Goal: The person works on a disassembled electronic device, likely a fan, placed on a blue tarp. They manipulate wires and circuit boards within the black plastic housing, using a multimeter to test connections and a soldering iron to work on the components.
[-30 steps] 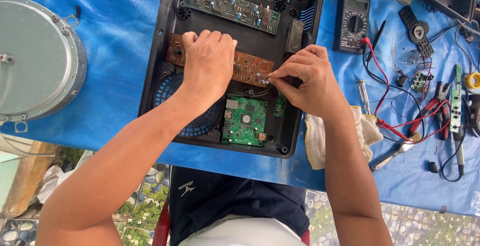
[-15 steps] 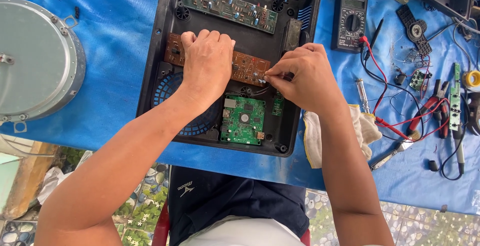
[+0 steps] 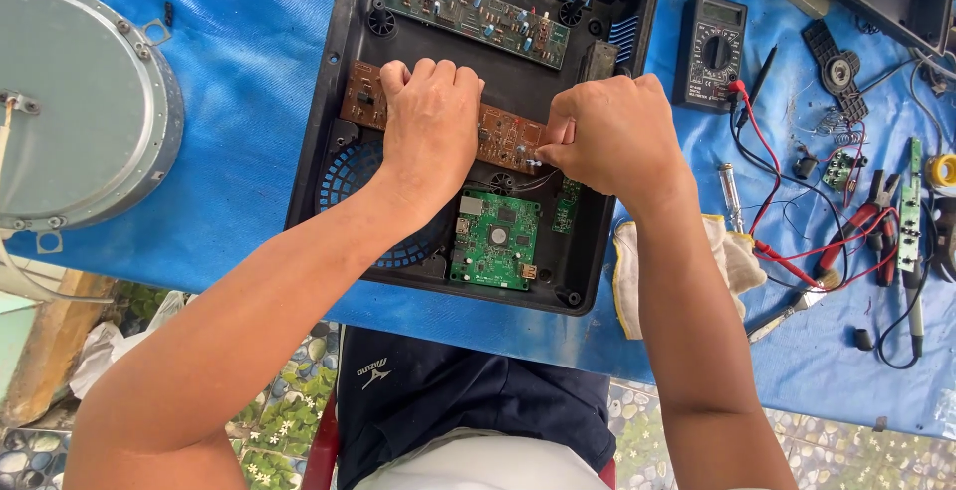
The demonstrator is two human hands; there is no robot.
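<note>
Nearest us in the black casing (image 3: 329, 141) sits a green board (image 3: 495, 240). Just beyond it, our left hand (image 3: 430, 122) presses flat on the brown circuit board (image 3: 503, 138); our right hand (image 3: 609, 134) pinches its end. Farther, right of the casing, lies a multimeter (image 3: 711, 53).

Left hand (image 3: 430, 123): palm down, fingers curled forward, pressing flat.
Right hand (image 3: 609, 133): closed in a fist, fingertips pinched together.
Forearms: both bare, reaching forward.
</note>
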